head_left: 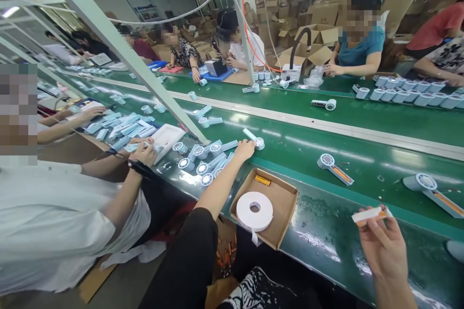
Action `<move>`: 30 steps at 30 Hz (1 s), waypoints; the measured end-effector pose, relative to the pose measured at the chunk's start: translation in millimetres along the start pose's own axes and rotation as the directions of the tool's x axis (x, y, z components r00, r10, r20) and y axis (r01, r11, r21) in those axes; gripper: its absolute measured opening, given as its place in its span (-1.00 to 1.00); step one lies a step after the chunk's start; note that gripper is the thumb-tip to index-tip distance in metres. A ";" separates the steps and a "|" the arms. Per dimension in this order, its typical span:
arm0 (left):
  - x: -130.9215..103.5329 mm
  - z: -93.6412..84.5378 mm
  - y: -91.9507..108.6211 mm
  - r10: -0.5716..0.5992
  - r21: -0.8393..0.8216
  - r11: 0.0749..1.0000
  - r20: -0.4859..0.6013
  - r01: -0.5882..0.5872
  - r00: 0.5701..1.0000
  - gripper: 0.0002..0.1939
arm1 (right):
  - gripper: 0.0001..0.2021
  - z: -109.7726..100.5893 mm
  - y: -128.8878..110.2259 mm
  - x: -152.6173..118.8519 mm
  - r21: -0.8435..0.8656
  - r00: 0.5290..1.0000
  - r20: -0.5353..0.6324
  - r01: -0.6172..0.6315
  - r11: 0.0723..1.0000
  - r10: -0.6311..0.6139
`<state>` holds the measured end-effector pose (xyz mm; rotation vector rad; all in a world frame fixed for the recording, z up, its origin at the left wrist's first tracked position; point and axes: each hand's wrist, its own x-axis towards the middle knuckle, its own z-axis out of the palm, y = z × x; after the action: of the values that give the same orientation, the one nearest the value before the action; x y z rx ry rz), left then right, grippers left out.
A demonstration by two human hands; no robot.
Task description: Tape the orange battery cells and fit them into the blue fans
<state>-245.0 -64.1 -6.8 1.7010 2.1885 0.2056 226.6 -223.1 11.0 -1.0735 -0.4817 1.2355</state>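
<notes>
My left hand (245,149) is stretched out over the green belt, its fingers closed on the near side of a light blue handheld fan (259,143). Raised over the bench edge at the right, my right hand (384,244) pinches an orange battery (370,216) with a white strip along it and a short wire end on top. Between my arms sits a shallow cardboard tray (286,203). It holds a big roll of white tape (244,210), its loose end hanging over the rim, and an orange battery cell (263,180).
On the belt at right lie fans with orange batteries in their handles, one nearer (339,174) and one farther right (435,193). Several fans (203,168) cluster left of my forearm. A slanted metal post (145,72) rises there. A co-worker (54,217) sits close at left; others work across.
</notes>
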 end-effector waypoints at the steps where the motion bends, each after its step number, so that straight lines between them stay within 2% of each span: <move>1: 7.4 2.9 4.5 0.021 -0.009 1.000 0.000 -0.021 1.000 -0.42 | -0.49 -4.4 2.0 0.1 -0.016 1.000 0.000 -0.012 1.000 0.012; 3: 20.9 6.1 15.3 0.049 -0.038 0.998 0.004 -0.049 0.999 -0.48 | -0.49 -10.5 7.7 -0.6 -0.051 0.999 0.011 -0.036 0.998 0.036; 6: 36.3 6.5 36.0 0.161 -0.067 0.985 0.039 -0.158 0.986 -0.47 | -0.46 -12.7 15.2 -2.4 -0.088 0.998 0.046 -0.028 0.996 0.032; 8: 41.1 8.0 52.9 0.271 -0.064 0.962 0.073 -0.267 0.960 -0.41 | -0.40 -10.6 17.4 -2.8 -0.095 0.997 0.075 -0.016 0.995 0.023; 10: 41.1 13.5 71.2 0.386 -0.043 0.923 0.120 -0.384 0.915 -0.38 | -0.38 -5.7 17.2 -1.3 -0.086 0.995 0.095 -0.010 0.996 0.019; 14: 35.0 33.4 104.9 0.521 0.030 0.839 0.247 -0.544 0.817 -0.53 | -0.45 16.3 14.3 12.3 -0.073 0.990 0.138 0.032 0.997 -0.022; 17: 32.7 45.5 125.0 0.525 0.104 0.808 0.316 -0.579 0.790 -0.66 | -0.43 48.1 17.2 36.9 -0.111 0.973 0.211 0.119 0.987 -0.093; 20: 32.3 50.5 142.4 0.502 0.182 0.791 0.352 -0.584 0.790 -0.75 | -0.53 89.0 28.2 73.1 -0.203 0.924 0.355 0.225 0.953 -0.143; 22: 29.2 52.5 151.7 0.497 0.227 0.775 0.357 -0.589 0.791 -0.81 | -0.61 114.3 38.3 98.4 -0.304 0.860 0.493 0.311 0.901 -0.131; 24: 22.4 55.8 157.4 0.505 0.267 0.756 0.344 -0.598 0.792 -0.85 | -0.69 132.1 49.1 118.9 -0.416 0.784 0.614 0.415 0.809 -0.087; 26: 13.5 60.6 158.7 0.523 0.294 0.736 0.326 -0.610 0.788 -0.87 | -0.76 139.5 59.8 131.0 -0.489 0.736 0.675 0.487 0.723 -0.039; 30: 3.0 66.0 154.7 0.558 0.302 0.707 0.318 -0.640 0.767 -0.85 | -0.79 131.9 75.8 131.9 -0.557 0.723 0.691 0.520 0.647 0.014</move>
<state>-81.2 -27.2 -17.5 2.5099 1.5111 -0.2693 123.9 -53.7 -24.5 -1.1222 -1.7593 1.1195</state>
